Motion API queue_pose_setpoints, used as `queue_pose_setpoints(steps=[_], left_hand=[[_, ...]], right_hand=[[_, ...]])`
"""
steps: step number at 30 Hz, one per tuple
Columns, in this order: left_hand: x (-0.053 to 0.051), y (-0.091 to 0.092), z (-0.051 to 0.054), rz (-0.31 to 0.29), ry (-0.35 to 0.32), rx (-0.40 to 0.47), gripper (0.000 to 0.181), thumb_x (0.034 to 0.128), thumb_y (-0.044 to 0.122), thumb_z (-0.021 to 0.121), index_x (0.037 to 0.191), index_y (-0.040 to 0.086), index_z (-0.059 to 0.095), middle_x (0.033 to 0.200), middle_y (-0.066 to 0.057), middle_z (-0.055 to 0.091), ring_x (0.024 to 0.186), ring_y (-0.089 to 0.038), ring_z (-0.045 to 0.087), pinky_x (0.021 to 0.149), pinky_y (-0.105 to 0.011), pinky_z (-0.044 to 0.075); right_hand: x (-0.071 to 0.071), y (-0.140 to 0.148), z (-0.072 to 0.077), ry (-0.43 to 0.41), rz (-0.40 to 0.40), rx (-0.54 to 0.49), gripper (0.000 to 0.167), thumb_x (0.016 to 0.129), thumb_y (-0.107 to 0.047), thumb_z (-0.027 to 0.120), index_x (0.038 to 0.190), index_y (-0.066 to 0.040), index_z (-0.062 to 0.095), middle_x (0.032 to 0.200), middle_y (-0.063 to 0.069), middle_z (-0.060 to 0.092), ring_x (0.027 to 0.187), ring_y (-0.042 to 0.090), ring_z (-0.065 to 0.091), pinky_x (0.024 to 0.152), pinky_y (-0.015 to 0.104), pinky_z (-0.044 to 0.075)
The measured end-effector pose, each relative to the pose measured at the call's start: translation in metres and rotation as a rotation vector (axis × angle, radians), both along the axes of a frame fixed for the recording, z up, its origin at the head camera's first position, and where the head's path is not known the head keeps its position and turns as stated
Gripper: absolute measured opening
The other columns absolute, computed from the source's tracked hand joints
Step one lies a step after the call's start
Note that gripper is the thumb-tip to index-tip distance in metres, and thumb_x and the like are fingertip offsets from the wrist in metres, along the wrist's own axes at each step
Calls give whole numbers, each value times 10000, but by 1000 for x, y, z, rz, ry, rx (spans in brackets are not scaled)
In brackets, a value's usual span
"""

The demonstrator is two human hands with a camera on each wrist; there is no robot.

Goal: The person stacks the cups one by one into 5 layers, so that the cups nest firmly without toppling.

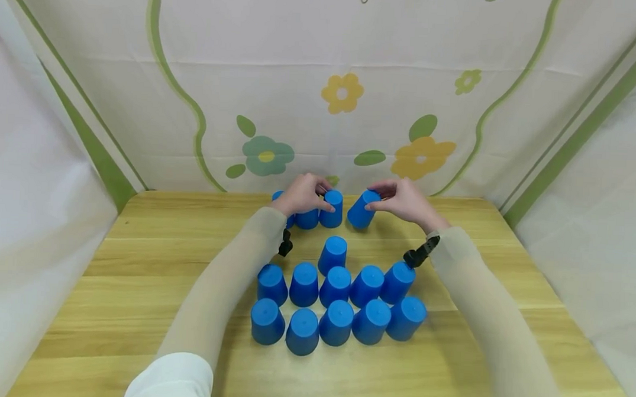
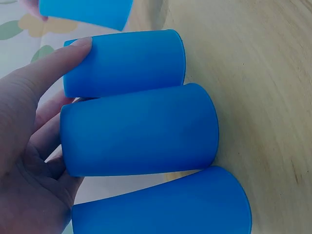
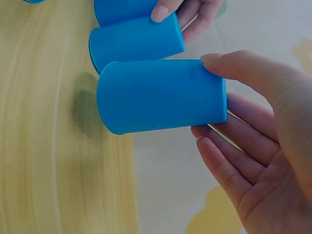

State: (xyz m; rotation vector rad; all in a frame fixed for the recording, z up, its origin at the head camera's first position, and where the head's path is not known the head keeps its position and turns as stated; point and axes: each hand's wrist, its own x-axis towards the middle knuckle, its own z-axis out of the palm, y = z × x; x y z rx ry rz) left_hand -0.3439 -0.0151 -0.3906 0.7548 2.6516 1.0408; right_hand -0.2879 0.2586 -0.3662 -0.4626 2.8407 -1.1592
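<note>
Upside-down blue cups stand at the back of the table. My left hand (image 1: 302,194) pinches the rightmost standing one, a blue cup (image 1: 331,214), near its base, thumb on the near side. Left of it, another cup (image 2: 141,131) stands against it, and a further cup (image 2: 170,207) is partly hidden behind my hand in the head view. With thumb and fingers, my right hand (image 1: 407,201) holds a tilted blue cup (image 3: 161,95) by its narrow end. Its rim is off the table, with a shadow (image 3: 85,107) on the wood beside it.
Nearer to me, one blue cup (image 1: 333,253) stands alone in front of two rows of several upside-down cups, the middle row (image 1: 304,285) and the front row (image 1: 336,323). A flower-printed curtain (image 1: 310,121) hangs right behind the wooden table (image 1: 172,245).
</note>
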Motion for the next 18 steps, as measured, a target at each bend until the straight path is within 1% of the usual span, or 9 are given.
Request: queue_pose_setpoints(steps=[4, 7, 12, 18], left_hand=[[0, 0, 3, -5, 4, -14, 504, 832, 260, 879, 1248, 54, 683, 1198, -93, 694, 1101, -222, 643, 961, -362, 526], [0, 0, 2, -14, 6, -20, 507, 836, 268, 876, 1252, 53, 684, 1193, -93, 696, 1096, -227, 644, 961, -367, 526], [0, 2, 2, -19, -6, -26, 521, 842, 278, 870, 1272, 54, 680, 1203, -93, 695, 1105, -229, 646, 970, -365, 523], [0, 2, 2, -4, 0, -21, 515, 841, 275, 871, 1267, 55, 684, 1194, -88, 698, 1095, -221, 651, 967, -364, 526]], right_hand=[[-13, -4, -4, -28, -23, 27, 483, 849, -282, 860, 1270, -95, 714, 1188, 79, 706, 1042, 241, 654, 886, 431, 563], [-20, -6, -9, -45, -18, 32, 476, 861, -270, 850, 1271, -73, 710, 1199, 99, 703, 1053, 256, 652, 899, 436, 559], [-24, -8, -14, -44, 22, 43, 465, 874, -228, 840, 1270, -28, 701, 1206, 136, 704, 1066, 281, 665, 918, 444, 556], [-27, -13, -17, -38, 45, 54, 457, 874, -228, 839, 1265, -33, 704, 1207, 132, 705, 1070, 280, 672, 921, 442, 558]])
